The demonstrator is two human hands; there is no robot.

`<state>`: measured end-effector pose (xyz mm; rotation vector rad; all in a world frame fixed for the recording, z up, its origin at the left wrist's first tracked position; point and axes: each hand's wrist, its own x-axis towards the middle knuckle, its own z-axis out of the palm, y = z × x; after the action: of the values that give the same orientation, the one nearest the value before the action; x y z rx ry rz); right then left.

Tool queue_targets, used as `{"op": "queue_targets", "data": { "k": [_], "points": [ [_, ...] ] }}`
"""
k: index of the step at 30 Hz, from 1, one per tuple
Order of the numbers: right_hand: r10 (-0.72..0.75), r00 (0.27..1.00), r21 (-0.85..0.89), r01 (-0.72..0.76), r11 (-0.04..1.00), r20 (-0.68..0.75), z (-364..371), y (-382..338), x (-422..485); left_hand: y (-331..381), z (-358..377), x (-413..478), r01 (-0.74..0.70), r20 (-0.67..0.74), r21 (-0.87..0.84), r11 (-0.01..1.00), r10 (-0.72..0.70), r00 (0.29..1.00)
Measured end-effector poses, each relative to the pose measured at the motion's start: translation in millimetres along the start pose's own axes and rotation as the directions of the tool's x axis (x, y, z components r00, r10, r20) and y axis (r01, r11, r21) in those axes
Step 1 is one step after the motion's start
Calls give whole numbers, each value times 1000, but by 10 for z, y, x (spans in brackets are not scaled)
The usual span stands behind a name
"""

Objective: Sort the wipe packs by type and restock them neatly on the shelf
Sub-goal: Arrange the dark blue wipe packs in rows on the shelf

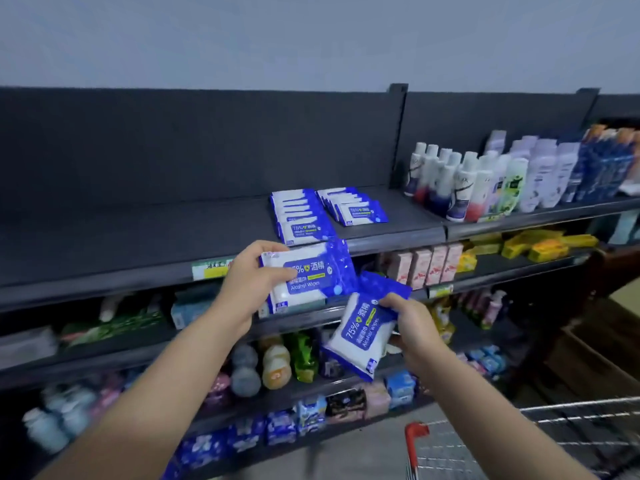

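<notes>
I see left hand [254, 287] gripping first pack [308, 275] flat, thumb over front, other fingers hidden behind, just before top shelf [121, 237] edge. Right hand [412, 323] holds second pack [360, 332] lower, tilted, fingers curled round upper edge. Two rows [301, 216] of packs lie on shelf, side by side. Cart [519, 441] lower right.

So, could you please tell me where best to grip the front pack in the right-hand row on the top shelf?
Probably pinch the front pack by its flat blue right-hand seal, coming from the front right: it leans back on the packs behind, and the left row crowds its other end.
</notes>
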<state>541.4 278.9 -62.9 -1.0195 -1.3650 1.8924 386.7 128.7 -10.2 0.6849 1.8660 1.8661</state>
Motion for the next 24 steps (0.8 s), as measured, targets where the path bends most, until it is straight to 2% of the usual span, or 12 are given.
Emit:
{"op": "queue_targets", "data": {
  "k": [3,6,9,12,15,17,19,22,24],
  "points": [
    [-43,999,-88,45,995,31,-63,-155,248,9,126,313,20,7,-25,999,-20,1000],
    [-36,996,-85,42,996,76,-147,-314,648,16,346,732,41,8,-31,999,-41,999],
    [-69,994,-92,78,993,89,-229,-479,1239,-25,628,1337,2,-12,23,1000,-2,1000],
    [-90,990,-35,94,995,107,-316,-651,1927,-60,951,1995,-62,11,175,983,61,998],
    [-44,985,35,38,999,165,-408,-836,2538,-61,1267,2607,-18,34,179,984,13,999],
    [-20,969,70,3,998,248,-469,-961,2867,-120,1457,2965,-40,42,213,976,32,999],
    [-20,952,98,-11,995,306,-496,-1096,3134,-248,1611,3286,-109,93,374,921,79,992],
    [-17,946,72,-6,997,324,-474,-1217,3448,-429,1746,3551,-153,238,615,773,3,971],
    [-10,949,-19,17,1000,315,-460,-1222,3604,-500,1757,3638,-205,309,677,707,-21,951]
  ]
}}
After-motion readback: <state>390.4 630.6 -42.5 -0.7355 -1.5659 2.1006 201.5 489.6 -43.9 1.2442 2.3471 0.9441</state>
